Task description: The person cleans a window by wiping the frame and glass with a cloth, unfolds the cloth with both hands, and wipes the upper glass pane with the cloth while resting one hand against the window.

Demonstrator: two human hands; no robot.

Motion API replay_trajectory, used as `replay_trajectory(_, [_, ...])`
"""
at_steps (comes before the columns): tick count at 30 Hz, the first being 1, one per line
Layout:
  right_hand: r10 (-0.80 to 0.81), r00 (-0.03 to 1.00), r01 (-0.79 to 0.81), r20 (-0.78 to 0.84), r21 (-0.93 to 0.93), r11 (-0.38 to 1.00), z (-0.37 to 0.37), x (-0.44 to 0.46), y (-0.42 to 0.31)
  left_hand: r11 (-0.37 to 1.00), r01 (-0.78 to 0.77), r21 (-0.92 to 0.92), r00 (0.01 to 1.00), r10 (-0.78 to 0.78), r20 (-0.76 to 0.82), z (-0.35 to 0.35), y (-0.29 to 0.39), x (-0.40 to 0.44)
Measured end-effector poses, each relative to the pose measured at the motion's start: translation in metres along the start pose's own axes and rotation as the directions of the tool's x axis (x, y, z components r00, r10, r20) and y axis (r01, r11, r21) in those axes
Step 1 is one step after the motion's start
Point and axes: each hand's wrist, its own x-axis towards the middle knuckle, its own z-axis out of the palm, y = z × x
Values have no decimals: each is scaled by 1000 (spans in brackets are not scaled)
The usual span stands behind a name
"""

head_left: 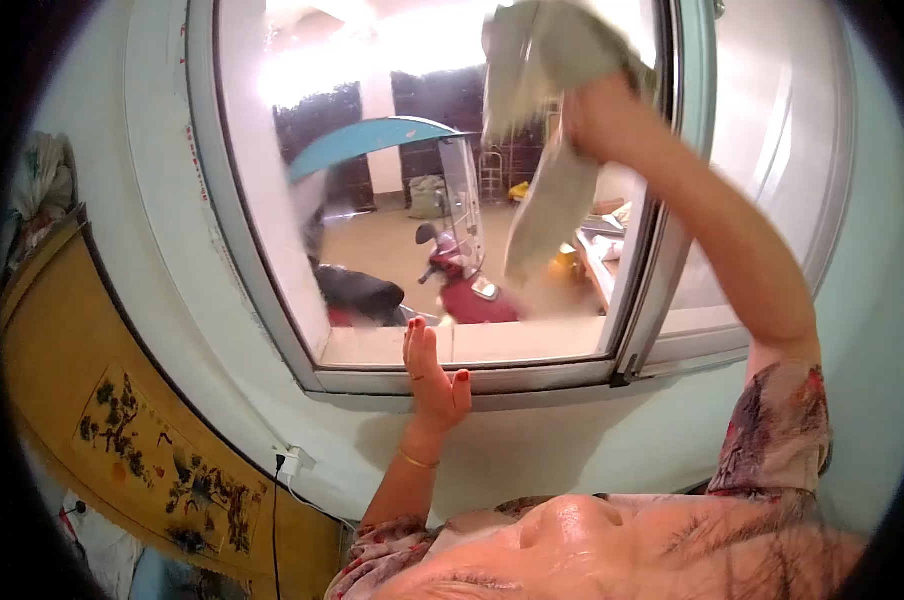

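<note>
A pale grey-green cloth (557,200) hangs from my right hand (600,115), which is raised high at the upper right of the window glass (392,235). The cloth is smeared by motion, and its upper part is bunched above the hand. Whether it presses on the pane I cannot tell. Lower down, my left hand (434,385) is upright before the bottom bar of the window frame (512,378). Its fingers are stretched out with the thumb apart, and it holds nothing. Contact with the glass is not clear.
Beyond the glass stand a red scooter (462,280) with a blue canopy (372,138). To the right is a sliding window panel (762,150). A yellow cabinet (162,400) with painted trees is at the left, near a wall socket with plugs (290,462) and cords.
</note>
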Motion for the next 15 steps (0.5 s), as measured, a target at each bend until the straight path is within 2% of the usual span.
replay_trajectory(1, [184, 975, -160, -127, 180, 971, -29, 16, 11, 1000, 2, -4, 1000, -2, -7, 1, -1, -2])
replay_trajectory(2, [112, 918, -51, -380, 166, 985, -49, 36, 23, 1000, 2, -8, 1000, -2, -15, 1, -3, -4])
replay_trajectory(3, [40, 793, 47, -607, 127, 991, -64, 57, 38, 1000, 0, -12, 1000, 0, -21, 2, -4, -5])
replay_trajectory(4, [35, 701, 40, -712, 89, 995, -74, 75, 44, 1000, -16, -17, 999, 15, -45, 3, -5, -5])
replay_trajectory(6, [110, 644, -3, -757, 141, 990, -79, 102, 34, 999, -10, -32, 999, 9, -44, 4, -8, -6])
replay_trajectory(10, [116, 658, 176, -744, 302, 937, -66, 121, -23, 998, 21, -56, 999, -23, -35, 2, -7, -9])
replay_trajectory(13, [-7, 724, 342, -690, 351, 872, -27, 108, -73, 989, 35, -141, 995, -47, -84, -1, -3, -5])
replay_trajectory(15, [-140, 674, 488, -725, 295, 821, 14, 83, -108, 985, 21, -174, 987, -49, -154, -4, -2, 7])
